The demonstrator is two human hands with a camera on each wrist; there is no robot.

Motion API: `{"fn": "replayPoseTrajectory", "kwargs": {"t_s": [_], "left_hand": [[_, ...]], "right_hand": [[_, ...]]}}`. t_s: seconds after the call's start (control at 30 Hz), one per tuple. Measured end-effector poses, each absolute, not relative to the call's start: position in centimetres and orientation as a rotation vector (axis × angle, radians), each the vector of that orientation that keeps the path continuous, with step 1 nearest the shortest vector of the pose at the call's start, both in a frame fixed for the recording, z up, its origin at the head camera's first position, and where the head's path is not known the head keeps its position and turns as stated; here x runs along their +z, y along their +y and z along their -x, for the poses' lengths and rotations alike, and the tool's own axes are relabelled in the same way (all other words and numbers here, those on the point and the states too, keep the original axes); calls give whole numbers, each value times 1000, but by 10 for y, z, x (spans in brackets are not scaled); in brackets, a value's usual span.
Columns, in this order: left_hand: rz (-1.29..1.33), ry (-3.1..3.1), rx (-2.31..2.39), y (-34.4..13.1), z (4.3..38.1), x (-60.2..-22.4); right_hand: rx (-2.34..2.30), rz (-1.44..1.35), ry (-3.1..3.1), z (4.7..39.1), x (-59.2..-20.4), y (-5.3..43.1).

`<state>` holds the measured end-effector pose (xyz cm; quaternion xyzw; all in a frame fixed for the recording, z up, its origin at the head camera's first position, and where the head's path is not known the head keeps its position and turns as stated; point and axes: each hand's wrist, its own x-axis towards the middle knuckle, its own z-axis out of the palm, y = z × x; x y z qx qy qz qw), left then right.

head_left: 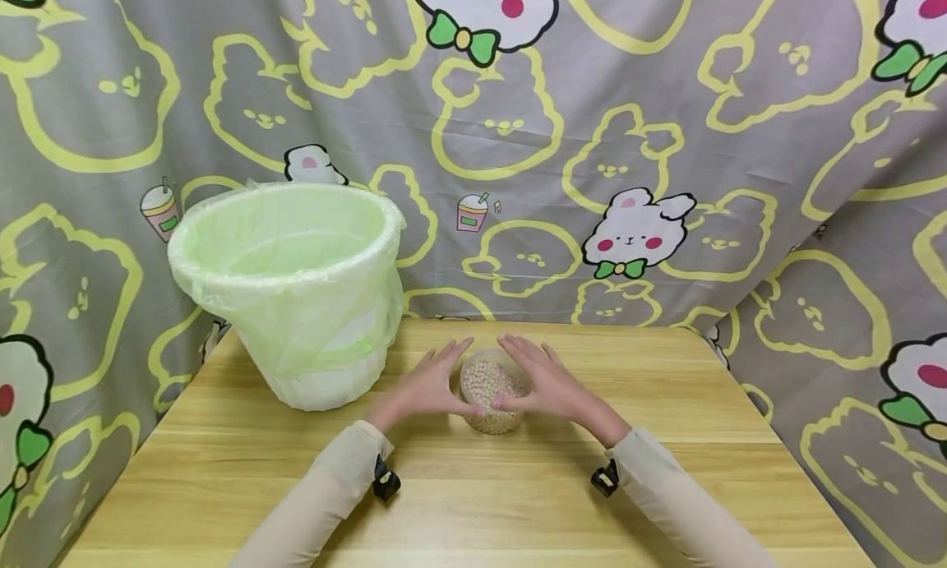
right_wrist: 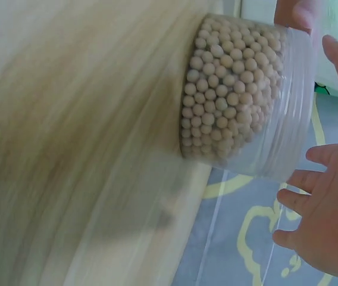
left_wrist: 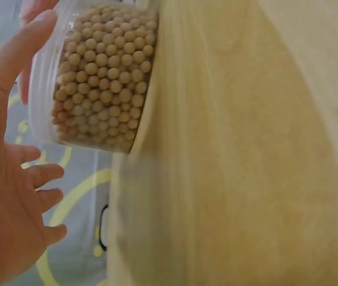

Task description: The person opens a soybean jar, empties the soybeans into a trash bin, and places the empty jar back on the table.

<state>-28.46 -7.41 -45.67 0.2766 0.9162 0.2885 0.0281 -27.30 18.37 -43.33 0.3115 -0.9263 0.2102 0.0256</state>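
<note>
A clear round plastic jar (head_left: 494,422) of small beige balls stands upright on the wooden table, its lower part packed with the balls. My left hand (head_left: 435,385) is at the jar's left side, thumb in front by the rim and fingers spread beyond it. On the other side, my right hand (head_left: 549,387) mirrors it with extended fingers. In the left wrist view the left thumb overlaps the jar's rim (left_wrist: 44,77); whether it touches, I cannot tell. The right wrist view shows the right fingers (right_wrist: 303,199) loosely spread around the jar's upper edge, not curled onto it.
A large white bin (head_left: 318,387) lined with a pale green bag stands at the table's back left. The wooden table (head_left: 473,510) extends around the jar. Grey patterned cloth (head_left: 518,198) hangs behind and at both sides. Each wrist wears a small black device.
</note>
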Motion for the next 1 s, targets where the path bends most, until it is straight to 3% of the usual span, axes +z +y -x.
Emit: {"fn": "replayPoseTrajectory", "kwargs": {"t_s": [0.53,0.83,1.0], "left_hand": [[-843,2517,1381,-59,294,-480],[-820,2509,1404,-58,294,-482],[-796,2531,1388,-59,295,-483]], "right_hand": [[669,-917,-2872,272,-433,166],[981,-1216,-2887,290,-428,178],[1071,-1176,-2971,295,-420,191]]}}
